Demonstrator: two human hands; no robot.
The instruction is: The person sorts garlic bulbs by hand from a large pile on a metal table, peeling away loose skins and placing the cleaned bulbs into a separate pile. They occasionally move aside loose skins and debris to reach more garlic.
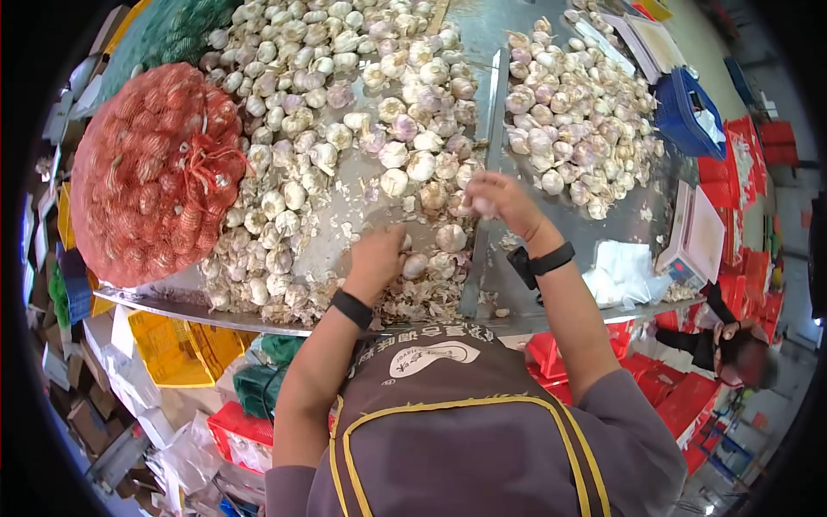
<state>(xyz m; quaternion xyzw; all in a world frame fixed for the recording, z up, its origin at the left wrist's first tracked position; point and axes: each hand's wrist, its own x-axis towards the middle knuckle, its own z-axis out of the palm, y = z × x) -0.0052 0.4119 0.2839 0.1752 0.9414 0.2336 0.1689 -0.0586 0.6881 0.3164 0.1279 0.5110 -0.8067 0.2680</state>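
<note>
Many garlic bulbs (297,103) lie loose over the metal table (345,202). My left hand (377,258) is closed low over the table, its fingers beside a bulb (415,264); whatever is inside the fingers is hidden. My right hand (504,202) is curled around a garlic bulb (484,207), just left of the raised metal divider (488,181). Garlic skins (413,302) are piled at the near edge below my hands. Beyond the divider is a second heap of garlic (586,112).
A red net sack of garlic (155,177) and a green net sack (181,34) stand at the left. At the right are a blue basket (685,112), a scale (693,233) and white plastic bags (622,271). Another person (745,358) is at the far right.
</note>
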